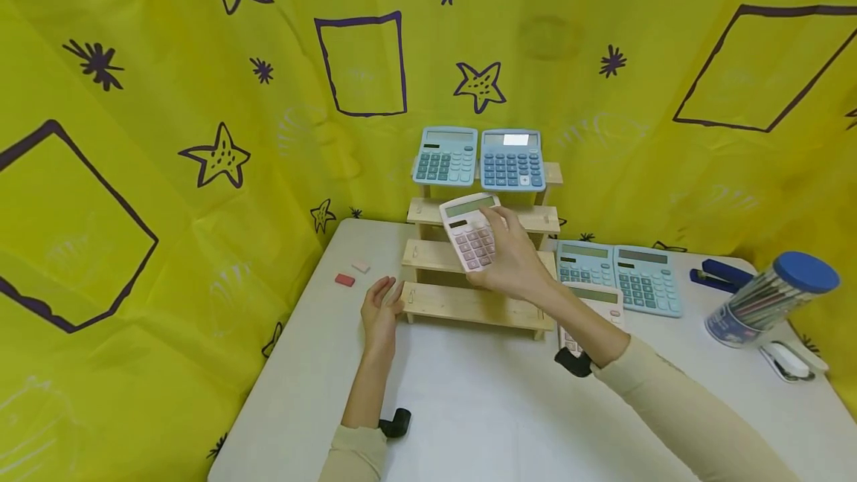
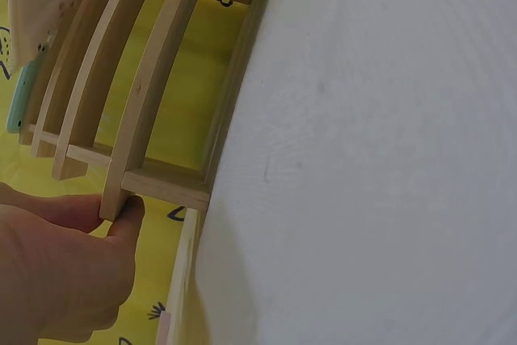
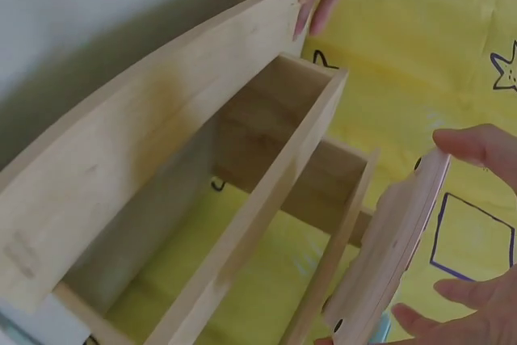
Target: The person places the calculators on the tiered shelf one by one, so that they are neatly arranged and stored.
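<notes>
A tiered wooden stand (image 1: 462, 305) is on the white table. My right hand (image 1: 517, 259) grips a pale pink calculator (image 1: 472, 241) by its edges, keys facing up, over the stand's middle steps. From the right wrist view, the calculator's underside (image 3: 380, 256) tilts above the boards, apart from them. My left hand (image 1: 381, 322) is at the left end of the lowest step; in the left wrist view its thumb and finger pinch that board's end (image 2: 121, 187). On the top step lean a mint calculator (image 1: 447, 157) and a blue calculator (image 1: 513, 161).
Right of the stand lie two light blue calculators (image 1: 646, 281) and another pink calculator (image 1: 605, 302), partly under my right forearm. Farther right are a blue stapler (image 1: 726, 272), a blue-lidded tub of pencils (image 1: 736, 322) and a white device (image 1: 788, 360). Two erasers (image 1: 344, 280) lie left.
</notes>
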Motion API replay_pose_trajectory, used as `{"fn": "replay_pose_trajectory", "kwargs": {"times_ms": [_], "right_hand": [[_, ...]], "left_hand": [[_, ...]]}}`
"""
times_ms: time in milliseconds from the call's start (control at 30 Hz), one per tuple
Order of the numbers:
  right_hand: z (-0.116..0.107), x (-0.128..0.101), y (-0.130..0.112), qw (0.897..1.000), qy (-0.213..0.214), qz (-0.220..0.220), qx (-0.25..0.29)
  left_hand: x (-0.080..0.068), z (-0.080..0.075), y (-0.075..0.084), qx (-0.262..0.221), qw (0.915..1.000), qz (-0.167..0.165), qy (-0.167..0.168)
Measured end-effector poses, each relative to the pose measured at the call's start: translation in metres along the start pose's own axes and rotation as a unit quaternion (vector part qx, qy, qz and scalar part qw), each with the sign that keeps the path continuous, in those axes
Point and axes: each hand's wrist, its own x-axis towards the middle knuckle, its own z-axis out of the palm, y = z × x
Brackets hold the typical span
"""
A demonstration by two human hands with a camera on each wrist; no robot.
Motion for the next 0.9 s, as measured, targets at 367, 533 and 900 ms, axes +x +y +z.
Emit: {"fn": "replay_pose_trajectory", "kwargs": {"times_ms": [367, 533, 900], "right_hand": [[0.044, 0.049, -0.024, 0.995, 0.046, 0.083, -0.043], [0.065, 0.064, -0.026, 0.989, 0.076, 0.089, -0.087], [0.064, 0.030, -0.015, 0.992, 0.092, 0.072, -0.045]], "left_hand": [[0.001, 0.000, -0.003, -0.002, 1.0000, 0.001, 0.000], [0.000, 0.000, -0.001, -0.008, 1.0000, 0.004, -0.004], [0.000, 0.001, -0.001, -0.005, 1.0000, 0.006, -0.002]]}}
